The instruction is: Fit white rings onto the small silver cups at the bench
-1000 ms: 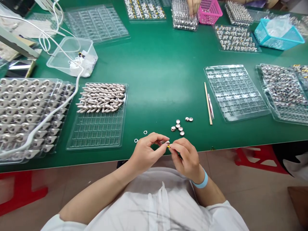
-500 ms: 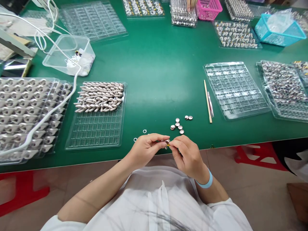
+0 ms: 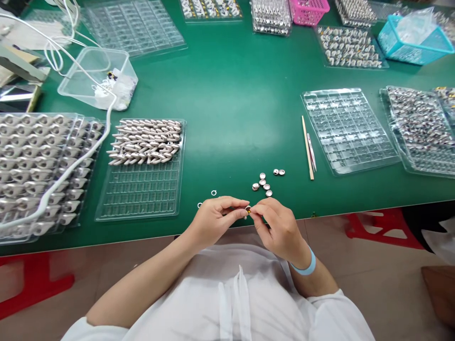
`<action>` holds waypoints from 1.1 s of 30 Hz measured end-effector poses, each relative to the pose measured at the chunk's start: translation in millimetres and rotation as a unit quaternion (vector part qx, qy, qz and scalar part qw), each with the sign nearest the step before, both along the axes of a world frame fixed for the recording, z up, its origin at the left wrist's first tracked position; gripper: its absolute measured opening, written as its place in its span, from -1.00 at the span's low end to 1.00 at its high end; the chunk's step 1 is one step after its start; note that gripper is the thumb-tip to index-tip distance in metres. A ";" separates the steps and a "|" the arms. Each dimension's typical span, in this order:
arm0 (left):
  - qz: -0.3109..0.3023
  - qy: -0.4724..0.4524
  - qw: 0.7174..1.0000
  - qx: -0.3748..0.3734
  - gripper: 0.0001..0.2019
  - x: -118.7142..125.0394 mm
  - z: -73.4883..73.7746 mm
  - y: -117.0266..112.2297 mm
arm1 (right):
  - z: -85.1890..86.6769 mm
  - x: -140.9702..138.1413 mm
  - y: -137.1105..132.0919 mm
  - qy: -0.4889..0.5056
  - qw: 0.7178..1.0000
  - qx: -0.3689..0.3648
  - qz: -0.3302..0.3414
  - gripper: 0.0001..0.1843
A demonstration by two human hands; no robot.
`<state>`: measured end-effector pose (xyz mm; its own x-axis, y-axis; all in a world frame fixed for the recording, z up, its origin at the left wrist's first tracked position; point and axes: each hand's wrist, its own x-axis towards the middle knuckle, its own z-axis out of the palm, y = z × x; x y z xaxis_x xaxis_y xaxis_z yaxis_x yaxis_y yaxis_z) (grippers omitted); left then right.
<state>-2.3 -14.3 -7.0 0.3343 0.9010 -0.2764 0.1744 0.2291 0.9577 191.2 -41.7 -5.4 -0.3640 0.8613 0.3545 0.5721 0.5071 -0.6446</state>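
At the near table edge, my left hand [image 3: 216,218] pinches a small round silvery metal part [image 3: 248,208] between thumb and fingertips. A bit of yellow shows on this part; its finer details are too small to make out. My right hand [image 3: 277,228], closed, has its thumb and index finger pressed against the part's right side, touching the yellow bit. Just beyond my hands lie several loose round metal caps [image 3: 266,187]. A small white ring [image 3: 213,192] rests left of them, and another ring [image 3: 199,205] sits partly behind my left hand.
A wooden stick [image 3: 307,147] and tweezers [image 3: 312,152] lie right, beside a clear tray [image 3: 350,130]. On the left are a half-filled tray [image 3: 138,194], stacked trays of grey parts [image 3: 39,166], a clear bin [image 3: 81,92] and a white cable [image 3: 76,166]. Baskets [image 3: 415,49] stand far right.
Between my fingertips the metal part has turned slightly, showing more of its round rim. Another person's fingers at the far tray stack are out of view. My camera view has shifted a little.
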 end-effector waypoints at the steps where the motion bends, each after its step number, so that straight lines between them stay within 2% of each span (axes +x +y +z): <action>1: -0.006 0.019 0.999 0.031 -0.82 0.5 0.8 0.0 | 0.2 0.1 0.4 -0.012 1.000 0.000 0.002 -0.83; 3: -0.020 0.049 0.995 0.084 -0.84 1.0 2.3 0.2 | 1.0 0.5 1.3 -0.032 0.999 -0.001 0.002 -0.85; 6: -0.038 0.074 0.989 0.125 -0.85 0.8 3.7 0.5 | 2.6 0.7 2.3 -0.039 0.999 -0.010 -0.004 -0.87; 11: -0.061 0.091 0.981 0.160 -0.86 0.7 2.9 -1.3 | 4.8 1.5 2.6 -0.025 0.998 -0.050 -0.010 -0.88; 16: -0.091 0.074 0.978 0.172 -0.84 -1.0 1.9 -2.1 | 8.6 6.7 4.9 -0.011 0.992 -0.122 0.002 -0.88; 20: -0.114 0.036 0.983 0.137 -0.81 -2.0 4.0 -1.4 | 13.3 12.8 8.7 -0.002 0.989 -0.147 0.012 -0.87; 24: -0.102 0.003 0.993 0.063 -0.83 0.7 5.9 -2.0 | 14.2 15.2 10.7 0.016 0.989 -0.143 0.021 -0.87; 29: -0.025 -0.023 0.998 -0.047 -0.84 6.5 10.5 -3.0 | 9.1 8.7 8.8 0.068 0.989 -0.132 -0.006 -0.91; 33: 0.041 -0.050 0.996 -0.061 -0.83 10.7 12.5 -4.3 | 4.9 -0.1 5.3 0.125 0.982 -0.131 -0.043 -0.95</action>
